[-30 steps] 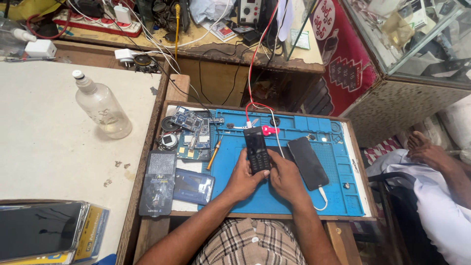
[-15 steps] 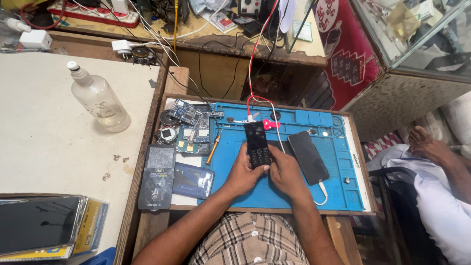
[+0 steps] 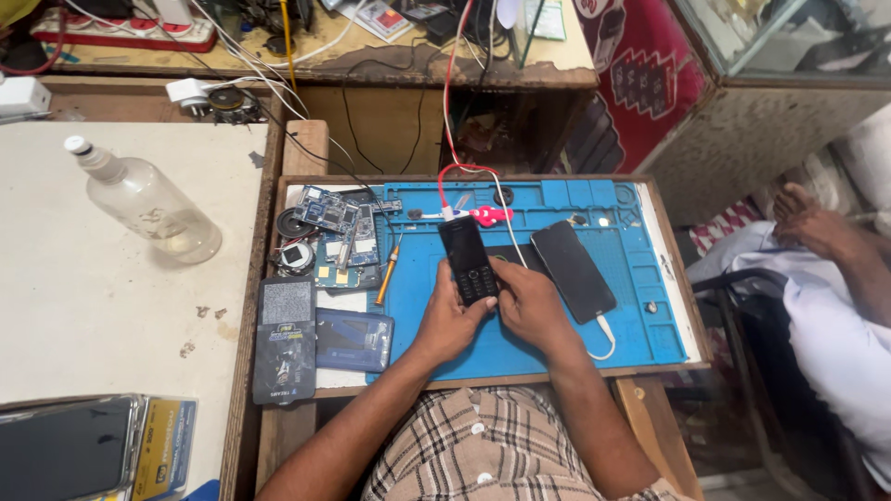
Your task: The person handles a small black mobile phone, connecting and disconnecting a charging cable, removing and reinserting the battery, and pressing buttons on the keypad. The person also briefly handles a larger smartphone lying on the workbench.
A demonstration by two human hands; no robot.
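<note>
A black keypad phone point(image 3: 467, 260) is held over the blue work mat point(image 3: 557, 334). My left hand point(image 3: 447, 323) grips its lower left side. My right hand point(image 3: 531, 306) holds its lower right edge, thumb on the keypad. To the right, a black smartphone point(image 3: 573, 270) lies on the mat with a white cable point(image 3: 603, 341) plugged into its bottom end. A pink-handled tool point(image 3: 484, 215) lies just beyond the keypad phone.
Circuit boards point(image 3: 336, 227) and small round parts lie at the mat's left, with an orange-handled screwdriver point(image 3: 383, 275) and dark battery packs point(image 3: 286, 339). A clear bottle point(image 3: 147, 202) lies on the white table to the left. Another person's arm and foot point(image 3: 817, 223) are at right.
The view has shifted slightly; both hands keep hold of the keypad phone in about the same spot over the mat.
</note>
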